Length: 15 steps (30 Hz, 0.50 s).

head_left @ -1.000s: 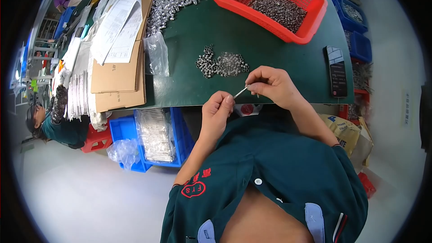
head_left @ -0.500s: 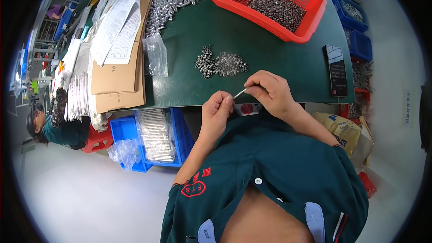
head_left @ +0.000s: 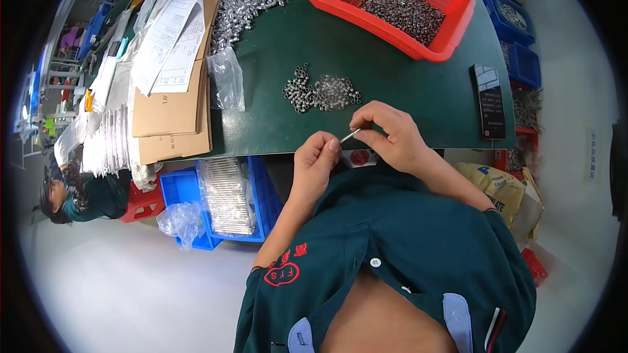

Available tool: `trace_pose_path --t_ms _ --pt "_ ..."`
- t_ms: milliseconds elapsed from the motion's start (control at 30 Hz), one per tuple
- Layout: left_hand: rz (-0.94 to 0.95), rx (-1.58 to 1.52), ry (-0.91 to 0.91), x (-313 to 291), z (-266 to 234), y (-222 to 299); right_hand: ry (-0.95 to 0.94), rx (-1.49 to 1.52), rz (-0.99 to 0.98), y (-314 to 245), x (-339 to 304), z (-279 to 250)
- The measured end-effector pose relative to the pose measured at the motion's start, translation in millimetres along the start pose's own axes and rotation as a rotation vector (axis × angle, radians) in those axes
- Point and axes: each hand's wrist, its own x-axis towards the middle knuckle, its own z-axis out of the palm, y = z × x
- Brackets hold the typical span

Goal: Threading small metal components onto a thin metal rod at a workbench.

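Observation:
Close to the table's near edge, my left hand (head_left: pixel 316 160) pinches a thin metal rod (head_left: pixel 349 135) between thumb and forefinger. The rod slants up and to the right out of that grip. At its upper end are the thumb and bent forefinger of my right hand (head_left: pixel 396 136), closed about the tip. Whether a small part sits on the tip is hidden by the fingers. Just beyond my hands, a small pile of metal rings (head_left: pixel 335 93) lies on the green table (head_left: pixel 405 82), touching a second, darker cluster of rings (head_left: pixel 299 93).
A red basket (head_left: pixel 451 36) of small metal parts stands at the back. Cardboard (head_left: pixel 167 114) with papers (head_left: pixel 173 42) lies left, beside a plastic bag (head_left: pixel 227 82) and shiny parts (head_left: pixel 252 0). A phone (head_left: pixel 489 101) lies right. Below left, a blue bin (head_left: pixel 261 196) holds bagged rods.
My right forefinger has bent and shifted slightly left at the rod's tip. My left hand has hardly moved. At far left, the other person's arm has changed position.

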Motion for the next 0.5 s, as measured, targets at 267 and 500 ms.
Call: trace_pose_path --t_ms 267,500 --pt "-0.021 -0.035 0.002 2.1 -1.0 0.3 -0.044 0.258 0.277 -4.8 3.7 -7.9" --pt "-0.030 -0.054 -0.007 2.3 -0.3 -0.2 -0.103 0.158 0.357 -0.4 -0.4 -5.4"
